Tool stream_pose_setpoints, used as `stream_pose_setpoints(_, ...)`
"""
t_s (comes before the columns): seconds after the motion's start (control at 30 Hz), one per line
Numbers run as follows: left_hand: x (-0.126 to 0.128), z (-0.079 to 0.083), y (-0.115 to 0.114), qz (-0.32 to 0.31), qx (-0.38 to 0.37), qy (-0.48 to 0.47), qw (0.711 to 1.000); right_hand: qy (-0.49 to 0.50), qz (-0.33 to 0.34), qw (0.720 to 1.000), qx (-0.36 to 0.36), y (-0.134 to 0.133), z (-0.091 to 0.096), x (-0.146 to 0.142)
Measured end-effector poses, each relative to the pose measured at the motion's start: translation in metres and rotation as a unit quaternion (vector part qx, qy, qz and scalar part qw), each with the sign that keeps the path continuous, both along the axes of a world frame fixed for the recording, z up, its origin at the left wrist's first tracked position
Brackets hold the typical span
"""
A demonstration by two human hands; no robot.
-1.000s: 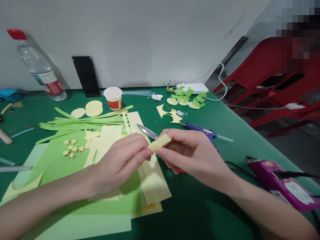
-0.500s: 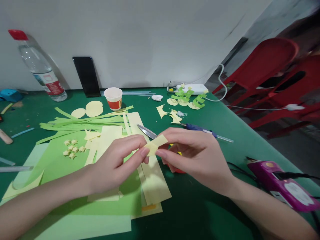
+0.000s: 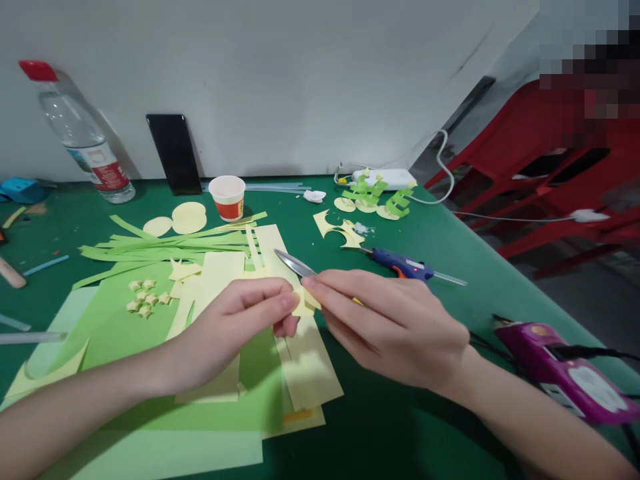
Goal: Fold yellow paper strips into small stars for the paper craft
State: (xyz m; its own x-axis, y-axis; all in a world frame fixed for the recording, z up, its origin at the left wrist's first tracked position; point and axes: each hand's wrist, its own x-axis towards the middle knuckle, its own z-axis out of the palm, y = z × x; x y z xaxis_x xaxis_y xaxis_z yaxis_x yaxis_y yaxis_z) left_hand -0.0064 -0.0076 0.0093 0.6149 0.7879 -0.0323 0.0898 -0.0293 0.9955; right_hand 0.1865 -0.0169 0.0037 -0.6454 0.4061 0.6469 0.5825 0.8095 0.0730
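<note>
My left hand point(image 3: 235, 323) and my right hand point(image 3: 393, 323) meet above the middle of the green table, both pinching a small folded piece of pale yellow paper point(image 3: 306, 301) between fingertips. Under the hands lie yellow paper strips point(image 3: 305, 363) on a light green sheet point(image 3: 125, 320). A pair of scissors point(image 3: 295, 263) lies just behind my fingers, its blades pointing left and its handles hidden by my right hand. Several tiny folded yellow paper stars point(image 3: 145, 298) sit on the green sheet to the left.
A blue glue gun point(image 3: 405, 265) lies right of the scissors and a purple device point(image 3: 565, 373) near the right edge. At the back stand a water bottle point(image 3: 83, 137), a black phone point(image 3: 174, 153), a paper cup point(image 3: 227, 197), green strips point(image 3: 165, 243) and paper figures point(image 3: 373, 197). Red chairs point(image 3: 540, 147) are beyond the table.
The yellow piece was held up longer and flatter; now it is folded smaller and lower between the fingertips. My right hand has turned palm down, uncovering the glue gun's body.
</note>
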Motion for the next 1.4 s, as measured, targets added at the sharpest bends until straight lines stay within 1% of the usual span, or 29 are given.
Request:
stream_pose_setpoints(0.07,0.001,0.001,0.000,-0.001,-0.001,0.000,1.000,-0.015,0.023,1.000,-0.002,-0.001,-0.001,0.002)
stream_pose_setpoints(0.17,0.001,0.002,0.000,-0.006,-0.003,0.028,1.000,-0.006,0.055,0.998,-0.026,-0.002,-0.003,0.003)
stream_pose_setpoints(0.27,0.000,0.003,0.001,-0.014,0.006,0.037,0.999,0.025,0.044,0.998,-0.034,-0.003,-0.001,0.000)
stream_pose_setpoints(0.3,0.000,0.003,0.001,-0.013,0.027,0.043,0.999,0.052,0.035,0.996,-0.057,-0.002,0.002,-0.001)
stream_pose_setpoints(0.33,0.000,0.003,0.001,-0.010,0.062,0.055,0.997,0.091,0.034,0.990,-0.100,-0.002,0.004,-0.002)
stream_pose_setpoints(0.37,0.000,0.003,0.001,-0.005,0.111,0.073,0.991,0.136,0.041,0.976,-0.162,-0.001,0.007,-0.003)
stream_pose_setpoints(0.4,0.000,0.004,0.001,-0.001,0.169,0.094,0.981,0.181,0.055,0.951,-0.243,0.000,0.010,-0.004)
stream_pose_setpoints(0.43,0.000,0.004,0.001,0.001,0.231,0.110,0.967,0.224,0.073,0.914,-0.331,0.000,0.012,-0.004)
stream_pose_setpoints(0.47,0.000,0.005,0.001,-0.001,0.289,0.123,0.949,0.261,0.091,0.866,-0.417,0.001,0.013,-0.004)
stream_pose_setpoints(0.53,0.000,0.005,0.002,-0.007,0.384,0.135,0.914,0.320,0.110,0.755,-0.561,0.003,0.013,-0.002)
stream_pose_setpoints(0.57,0.000,0.005,0.002,-0.011,0.422,0.140,0.896,0.342,0.112,0.703,-0.614,0.005,0.012,-0.002)
stream_pose_setpoints(0.6,-0.001,0.005,0.003,-0.012,0.458,0.148,0.876,0.356,0.114,0.657,-0.655,0.006,0.010,-0.001)
stream_pose_setpoints(0.63,-0.001,0.004,0.003,-0.011,0.492,0.154,0.857,0.363,0.117,0.621,-0.684,0.008,0.009,-0.001)
stream_pose_setpoints(0.67,-0.002,0.003,0.004,-0.009,0.519,0.160,0.839,0.365,0.119,0.597,-0.704,0.009,0.008,0.000)
stream_pose_setpoints(0.7,-0.003,0.003,0.004,-0.007,0.540,0.163,0.825,0.363,0.122,0.583,-0.717,0.010,0.007,0.000)
stream_pose_setpoints(0.73,-0.003,0.002,0.005,-0.006,0.553,0.167,0.816,0.359,0.122,0.578,-0.723,0.011,0.007,-0.001)
stream_pose_setpoints(0.77,-0.004,0.002,0.005,-0.005,0.559,0.170,0.811,0.354,0.121,0.580,-0.723,0.011,0.007,-0.001)
stream_pose_setpoints(0.83,-0.004,0.001,0.004,-0.003,0.561,0.180,0.808,0.348,0.114,0.602,-0.709,0.011,0.009,-0.001)
stream_pose_setpoints(0.9,-0.004,0.002,0.003,-0.002,0.560,0.186,0.807,0.339,0.102,0.643,-0.679,0.009,0.011,-0.002)
stream_pose_setpoints(0.97,-0.003,0.002,0.002,-0.007,0.554,0.181,0.812,0.316,0.085,0.701,-0.634,0.007,0.013,-0.002)
stream_pose_setpoints(1.03,-0.003,0.003,0.002,-0.017,0.538,0.174,0.825,0.280,0.062,0.760,-0.583,0.004,0.016,-0.004)
stream_pose_setpoints(1.07,-0.003,0.003,0.001,-0.023,0.528,0.171,0.832,0.261,0.052,0.782,-0.563,0.004,0.016,-0.005)
stream_pose_setpoints(1.1,-0.003,0.003,0.001,-0.029,0.517,0.170,0.839,0.245,0.042,0.798,-0.549,0.003,0.017,-0.006)
stream_pose_setpoints(1.13,-0.003,0.004,0.002,-0.036,0.505,0.168,0.846,0.230,0.034,0.808,-0.542,0.002,0.017,-0.006)
stream_pose_setpoints(1.17,-0.004,0.004,0.002,-0.043,0.493,0.167,0.853,0.219,0.029,0.810,-0.544,0.002,0.017,-0.007)
stream_pose_setpoints(1.2,-0.004,0.005,0.002,-0.052,0.477,0.164,0.862,0.214,0.027,0.805,-0.553,0.002,0.016,-0.008)
stream_pose_setpoints(1.27,-0.004,0.006,0.004,-0.067,0.436,0.150,0.885,0.228,0.037,0.778,-0.585,0.003,0.014,-0.008)
stream_pose_setpoints(1.3,-0.004,0.007,0.004,-0.069,0.409,0.141,0.899,0.248,0.045,0.755,-0.605,0.003,0.012,-0.008)
stream_pose_setpoints(1.4,-0.005,0.007,0.006,-0.055,0.332,0.108,0.935,0.320,0.073,0.672,-0.664,0.004,0.008,-0.008)
